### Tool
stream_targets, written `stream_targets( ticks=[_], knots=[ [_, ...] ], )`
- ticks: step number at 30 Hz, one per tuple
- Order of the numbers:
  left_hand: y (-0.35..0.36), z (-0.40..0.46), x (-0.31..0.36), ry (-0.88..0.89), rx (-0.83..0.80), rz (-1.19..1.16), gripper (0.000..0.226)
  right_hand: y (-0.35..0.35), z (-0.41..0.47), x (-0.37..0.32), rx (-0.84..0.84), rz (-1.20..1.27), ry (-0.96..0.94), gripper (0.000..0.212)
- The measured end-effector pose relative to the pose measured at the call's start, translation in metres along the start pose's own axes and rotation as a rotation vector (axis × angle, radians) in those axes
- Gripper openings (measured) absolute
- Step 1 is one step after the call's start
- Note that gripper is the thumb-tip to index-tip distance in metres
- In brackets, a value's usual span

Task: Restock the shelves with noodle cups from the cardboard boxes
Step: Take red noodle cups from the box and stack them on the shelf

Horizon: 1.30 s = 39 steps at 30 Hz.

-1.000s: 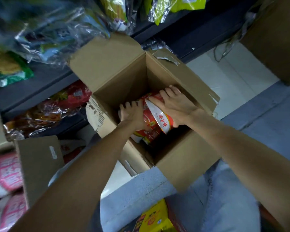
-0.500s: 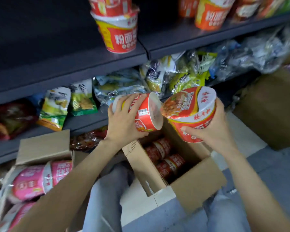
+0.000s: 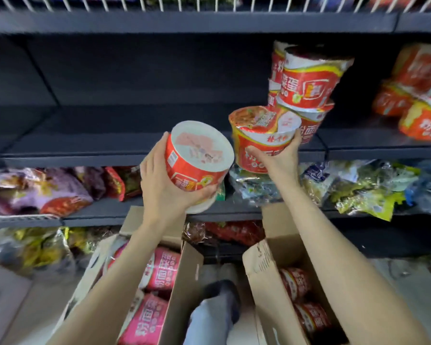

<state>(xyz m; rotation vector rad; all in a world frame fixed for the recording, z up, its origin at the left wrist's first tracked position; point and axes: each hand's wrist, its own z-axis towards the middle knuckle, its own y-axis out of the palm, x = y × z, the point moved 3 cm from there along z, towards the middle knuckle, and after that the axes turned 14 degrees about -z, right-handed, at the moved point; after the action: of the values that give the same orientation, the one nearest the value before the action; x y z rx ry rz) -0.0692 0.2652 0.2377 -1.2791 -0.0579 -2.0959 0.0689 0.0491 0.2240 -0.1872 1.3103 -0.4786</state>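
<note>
Red film-wrapped noodle cups filled both our hands: the left hand point(image 3: 163, 181) cradled one red cup point(image 3: 197, 158) tipped on its side, palm under the wall and fingers curled beneath the lower rim, its pale round end turned toward us, while the right hand point(image 3: 276, 155) gripped a second cup point(image 3: 261, 138) from below with the fingers wrapped round its tapered body and the printed lid facing up. We judged these cups light and fairly stiff at the rims but thin in the wall, with a glossy shrink film that could slide in a loose grip, so a wide hold spanning the body seemed safer than pinching the lid. The second cup sat just beside a stack of matching cups point(image 3: 306, 83) on the dark shelf point(image 3: 110, 143), and that stack leaned, which made us wary of nudging it. To its left the shelf lay bare right across, giving plenty of room to set both cups down; its front lip and the underside of the wire shelf point(image 3: 184, 3) above bounded the opening. More cups point(image 3: 418, 95) stood further right, beyond a divider. Below, snack bags point(image 3: 358, 190) crowded the next level. Two open cardboard boxes sat at our knees, the left box point(image 3: 182, 277) holding pink cups point(image 3: 159, 270), the right box point(image 3: 266, 282) more red ones point(image 3: 296, 282), their raised flaps close under our forearms.
</note>
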Motion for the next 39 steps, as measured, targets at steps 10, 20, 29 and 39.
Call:
stream_targets(
  ticks=[10, 20, 29, 39],
  knots=[
    [0.014, 0.044, -0.019, -0.165, -0.009, -0.241, 0.118, 0.029, 0.045, -0.005, -0.024, -0.259, -0.101, 0.100],
    [0.053, 0.040, 0.006, -0.941, -0.250, -1.232, 0.079, -0.031, -0.033, -0.020, -0.399, -0.001, -0.356, 0.108],
    [0.060, 0.022, 0.031, -1.004, -0.613, -1.135, 0.081, -0.058, -0.023, -0.031, -0.652, 0.279, -0.176, 0.090],
    [0.056, 0.060, 0.053, -0.212, -0.434, -0.570, 0.077, -0.052, 0.002, -0.056, -0.559, 0.602, 0.332, 0.069]
  ],
)
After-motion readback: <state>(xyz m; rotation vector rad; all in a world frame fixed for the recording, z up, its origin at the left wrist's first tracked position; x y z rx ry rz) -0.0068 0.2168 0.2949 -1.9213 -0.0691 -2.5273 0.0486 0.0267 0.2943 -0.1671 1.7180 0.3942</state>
